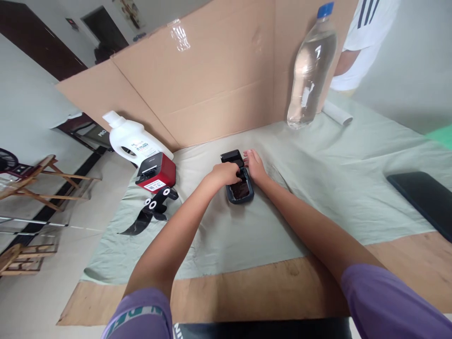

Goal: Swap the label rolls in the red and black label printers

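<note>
A small dark case (240, 190) with its lid (232, 157) raised lies on the green-grey cloth in front of me. My left hand (227, 174) reaches over it from the left, fingers bent together and tips down inside the case. Whatever those fingertips may hold is hidden. On the case's other side rests my right hand (256, 167), its side on the cloth and its fingers stretched out beside the lid. It holds nothing that I can see. The inside of the case looks dark and glossy; its contents are too unclear to name.
On the left stand a white jug (136, 139), a red and black box (157, 172) and a black cutout with white rings (150, 212). A water bottle (312, 75) and a white roll (337, 113) are before the cardboard (219, 70). A dark flat object (423, 195) lies right. A person (367, 47) stands behind.
</note>
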Demonstrator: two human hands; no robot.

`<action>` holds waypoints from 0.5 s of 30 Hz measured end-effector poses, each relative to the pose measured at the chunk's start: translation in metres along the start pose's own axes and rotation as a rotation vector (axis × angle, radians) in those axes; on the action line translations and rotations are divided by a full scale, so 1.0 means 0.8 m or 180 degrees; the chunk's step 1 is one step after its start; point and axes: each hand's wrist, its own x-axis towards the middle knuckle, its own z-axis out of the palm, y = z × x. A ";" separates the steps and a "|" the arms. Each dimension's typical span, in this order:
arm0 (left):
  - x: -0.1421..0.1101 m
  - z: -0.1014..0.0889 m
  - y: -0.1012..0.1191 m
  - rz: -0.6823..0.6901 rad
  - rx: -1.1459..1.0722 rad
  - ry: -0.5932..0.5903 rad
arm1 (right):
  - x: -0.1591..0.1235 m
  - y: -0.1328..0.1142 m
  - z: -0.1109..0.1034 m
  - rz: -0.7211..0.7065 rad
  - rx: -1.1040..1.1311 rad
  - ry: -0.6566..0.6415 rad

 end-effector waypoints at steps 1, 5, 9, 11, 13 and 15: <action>0.001 0.000 -0.002 0.0034 -0.0099 0.0058 | 0.001 0.001 0.000 0.0002 0.0059 0.0017; -0.017 -0.002 -0.016 -0.0021 -0.0823 0.0838 | 0.007 0.005 -0.002 0.0032 0.0286 0.0175; -0.090 0.012 -0.054 -0.0487 -0.2145 0.1792 | 0.012 0.007 -0.003 0.0144 0.0383 0.0222; -0.143 0.032 -0.085 -0.0911 -0.2544 0.2099 | 0.012 0.007 -0.002 0.0165 0.0432 0.0255; -0.200 0.062 -0.119 -0.1363 -0.2786 0.2394 | 0.011 0.007 -0.002 0.0156 0.0473 0.0294; -0.256 0.095 -0.153 -0.1766 -0.2997 0.2544 | 0.009 0.008 -0.001 0.0129 0.0459 0.0291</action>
